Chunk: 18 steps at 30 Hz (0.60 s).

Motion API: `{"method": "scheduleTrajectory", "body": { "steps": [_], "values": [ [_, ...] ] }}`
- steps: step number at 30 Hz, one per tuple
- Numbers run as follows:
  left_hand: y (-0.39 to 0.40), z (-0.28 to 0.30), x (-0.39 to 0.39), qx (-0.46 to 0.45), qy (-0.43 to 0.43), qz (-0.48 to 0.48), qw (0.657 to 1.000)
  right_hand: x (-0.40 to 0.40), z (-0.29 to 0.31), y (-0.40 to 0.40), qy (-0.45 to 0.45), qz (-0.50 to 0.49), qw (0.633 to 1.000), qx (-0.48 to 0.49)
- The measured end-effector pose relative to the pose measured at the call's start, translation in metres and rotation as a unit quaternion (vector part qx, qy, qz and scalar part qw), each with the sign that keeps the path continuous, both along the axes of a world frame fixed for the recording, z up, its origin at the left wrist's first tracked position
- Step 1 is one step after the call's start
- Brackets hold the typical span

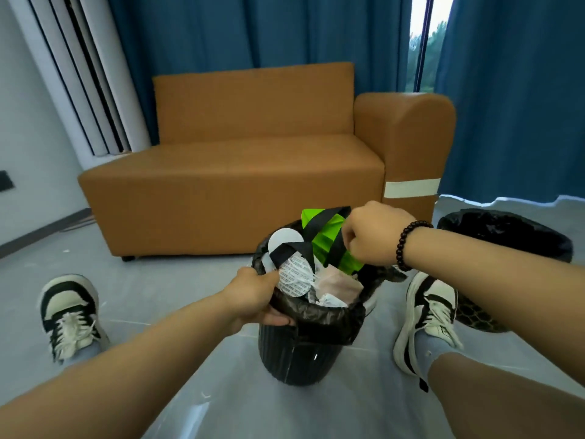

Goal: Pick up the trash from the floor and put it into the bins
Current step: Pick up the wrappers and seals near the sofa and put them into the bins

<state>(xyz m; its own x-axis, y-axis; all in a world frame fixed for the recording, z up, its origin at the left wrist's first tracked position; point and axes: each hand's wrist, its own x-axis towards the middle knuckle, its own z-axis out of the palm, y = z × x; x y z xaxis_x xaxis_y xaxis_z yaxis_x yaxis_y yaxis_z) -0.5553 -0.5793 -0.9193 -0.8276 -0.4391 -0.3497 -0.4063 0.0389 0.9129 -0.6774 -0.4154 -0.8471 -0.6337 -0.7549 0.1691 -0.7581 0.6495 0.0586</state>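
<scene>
1. We see the near bin point(300, 346), a ribbed black can lined with a dark bag, standing on the floor point(177, 280) between the two shoes, in front of the sofa.
2. The trash sits in and above that bin: a green packet with black stripes point(329, 240) sticks up over its far rim, a white round lid with small print point(294, 274) leans at the left side of its mouth, and pale crumpled paper point(335, 285) lies inside.
3. Our right hand point(370, 236) is over the bin's far rim, its grip clenched on the green packet's top edge; a dark bead bracelet point(408, 245) circles the wrist.
4. Our left hand point(256, 296) is at the bin's near left rim, fingers curled round the bag-covered edge, thumb touching the white lid.
5. The left shoe point(68, 315) lies well left of the bin; the right shoe point(424, 315) is just beside it on the right.
6. A second bin point(506, 236), also bag-lined, lies right of the near bin, beyond the right shoe.
7. Behind the bin stands the tan sofa point(253, 160), with blue curtains point(253, 33) behind it.
</scene>
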Motion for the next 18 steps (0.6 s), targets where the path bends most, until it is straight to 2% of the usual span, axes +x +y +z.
{"method": "scheduleTrajectory", "body": {
  "steps": [3, 5, 8, 10, 14, 18],
  "values": [
    [0.015, 0.040, 0.029, -0.013, 0.015, -0.007, 1.000, 0.013, 0.022, 0.022, 0.014, 0.009, 0.972, -0.233],
    [0.027, 0.066, 0.047, -0.020, 0.019, -0.011, 1.000, 0.021, 0.035, 0.033, -0.018, 0.025, 0.961, -0.276],
    [0.047, 0.098, 0.071, -0.039, 0.018, -0.012, 0.999, 0.040, 0.052, 0.037, -0.121, 0.056, 0.967, -0.215],
    [0.060, 0.117, 0.087, -0.048, 0.013, -0.008, 0.999, 0.059, 0.057, 0.034, -0.157, 0.090, 0.965, -0.190],
    [0.079, 0.144, 0.112, -0.070, 0.001, -0.004, 0.998, 0.104, 0.071, 0.027, -0.115, 0.155, 0.968, -0.159],
    [0.085, 0.163, 0.134, -0.134, -0.011, -0.004, 0.991, 0.138, 0.086, 0.027, -0.079, 0.159, 0.975, -0.135]
  ]
}}
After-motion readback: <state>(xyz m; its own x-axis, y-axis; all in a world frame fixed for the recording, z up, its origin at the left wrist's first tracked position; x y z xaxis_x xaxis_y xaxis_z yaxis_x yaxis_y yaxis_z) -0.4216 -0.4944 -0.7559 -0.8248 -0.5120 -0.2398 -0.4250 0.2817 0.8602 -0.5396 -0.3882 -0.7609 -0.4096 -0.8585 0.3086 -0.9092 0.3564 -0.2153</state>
